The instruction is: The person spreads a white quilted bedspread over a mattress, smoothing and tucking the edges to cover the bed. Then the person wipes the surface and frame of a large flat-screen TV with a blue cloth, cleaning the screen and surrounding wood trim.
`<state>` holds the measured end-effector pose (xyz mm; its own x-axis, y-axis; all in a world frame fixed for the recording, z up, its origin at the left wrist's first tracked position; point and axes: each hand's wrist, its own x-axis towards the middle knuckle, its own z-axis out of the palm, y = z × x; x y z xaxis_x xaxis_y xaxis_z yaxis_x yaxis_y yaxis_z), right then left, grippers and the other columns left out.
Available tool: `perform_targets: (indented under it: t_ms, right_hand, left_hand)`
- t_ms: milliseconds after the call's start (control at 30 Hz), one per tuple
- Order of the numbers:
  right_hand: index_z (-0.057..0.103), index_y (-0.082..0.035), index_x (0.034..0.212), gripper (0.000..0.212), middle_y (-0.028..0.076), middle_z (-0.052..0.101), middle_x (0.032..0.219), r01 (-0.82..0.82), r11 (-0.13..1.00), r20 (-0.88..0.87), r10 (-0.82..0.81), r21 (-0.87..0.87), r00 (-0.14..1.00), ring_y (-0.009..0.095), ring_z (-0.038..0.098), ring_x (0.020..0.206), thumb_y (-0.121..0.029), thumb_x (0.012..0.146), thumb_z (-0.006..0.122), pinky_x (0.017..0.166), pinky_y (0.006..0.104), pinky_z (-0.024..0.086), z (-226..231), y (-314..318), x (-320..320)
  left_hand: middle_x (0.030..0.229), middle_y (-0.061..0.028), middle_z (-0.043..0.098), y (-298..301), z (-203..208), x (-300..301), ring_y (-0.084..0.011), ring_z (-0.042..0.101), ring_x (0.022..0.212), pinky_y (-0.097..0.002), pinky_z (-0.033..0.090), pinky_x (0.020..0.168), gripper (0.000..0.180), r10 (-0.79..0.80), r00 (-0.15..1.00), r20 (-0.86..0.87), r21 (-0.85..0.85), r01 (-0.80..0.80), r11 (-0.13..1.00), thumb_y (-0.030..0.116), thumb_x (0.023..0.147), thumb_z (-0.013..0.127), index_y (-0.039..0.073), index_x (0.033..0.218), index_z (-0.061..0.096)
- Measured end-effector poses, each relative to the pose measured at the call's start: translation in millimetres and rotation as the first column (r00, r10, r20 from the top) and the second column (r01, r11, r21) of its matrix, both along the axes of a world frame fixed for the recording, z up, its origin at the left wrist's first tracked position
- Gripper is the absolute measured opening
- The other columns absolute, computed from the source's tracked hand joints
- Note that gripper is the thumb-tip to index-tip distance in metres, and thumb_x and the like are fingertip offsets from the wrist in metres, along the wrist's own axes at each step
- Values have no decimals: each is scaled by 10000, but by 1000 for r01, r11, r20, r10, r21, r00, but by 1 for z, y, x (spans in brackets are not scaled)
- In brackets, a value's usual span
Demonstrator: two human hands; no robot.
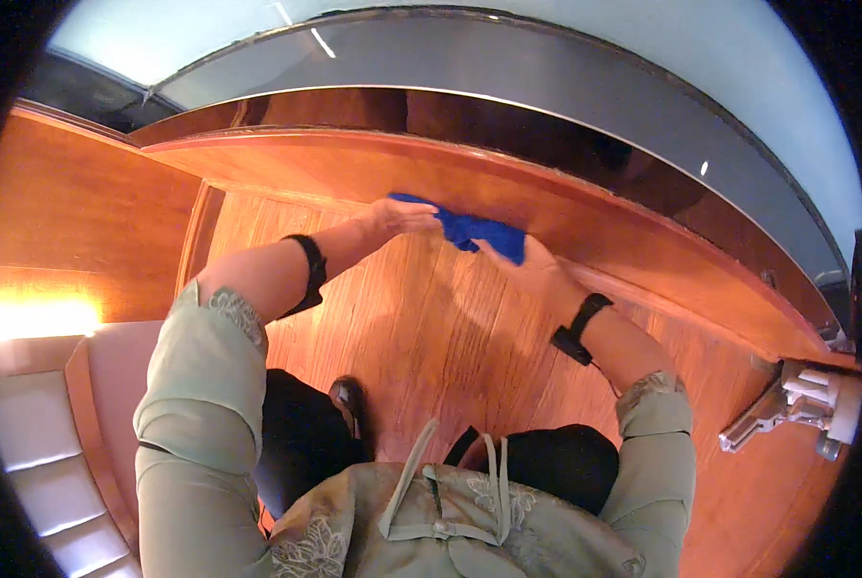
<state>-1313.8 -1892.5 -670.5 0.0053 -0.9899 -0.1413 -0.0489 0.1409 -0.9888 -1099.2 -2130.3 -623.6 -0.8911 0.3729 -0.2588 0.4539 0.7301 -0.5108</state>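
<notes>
A crumpled blue cloth (484,233) is stretched between my two hands, low against the front of a long wooden panel (354,159). My left hand (402,216) grips the cloth's left end, fingers pointing toward the right. At the other end my right hand (527,268) has hold of it, with the thumb side toward the cloth's middle. Some fingertips are hidden by the fabric. Both arms reach forward over the wood-grain floor (411,337), and each has a black band round the forearm or wrist.
A dark glossy strip (354,108) runs above the panel. On the right stands a white and grey appliance-like object (811,400), its kind unclear. At left are a wooden wall (74,212), a bright light (36,318) and pale padded upholstery (50,462). My dark shoe (349,400) is on the floor.
</notes>
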Motion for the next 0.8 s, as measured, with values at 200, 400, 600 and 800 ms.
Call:
perform_targets:
  t_ms: [200,400,600,800]
  right_hand:
    - [419,-33,1356,360,80,524,1321,-20,984,31,26,-175,999,193,479,1243,-132,1010,395,1080,314,377,123,-54,46]
    - [474,-38,1325,388,97,511,1353,-152,862,-273,16,-484,962,216,478,1261,-174,965,523,1081,331,358,153,-83,53]
    - [474,-44,1323,382,116,489,1368,-100,992,-505,45,-82,862,238,452,1282,-164,962,507,1094,339,326,161,-59,57]
    - [432,-18,1360,395,101,409,1450,-303,939,-630,138,-161,764,226,345,1368,-107,975,444,1143,329,260,139,-69,66]
  left_hand:
    - [1271,63,510,9,109,53,-108,435,1240,-336,250,1135,438,392,919,-38,22,-391,920,214,855,554,162,1287,501]
    - [1167,32,559,-4,153,76,-100,491,1169,-373,266,1123,408,478,834,-277,259,-414,873,300,826,628,134,1192,556]
    - [1324,42,485,-3,72,77,-122,403,1270,-412,168,1166,483,486,843,-230,241,-434,868,390,874,529,153,1295,528]
    - [1430,29,403,6,5,85,-158,301,1367,-404,95,1192,515,474,856,-209,210,-434,876,418,880,501,142,1314,531]
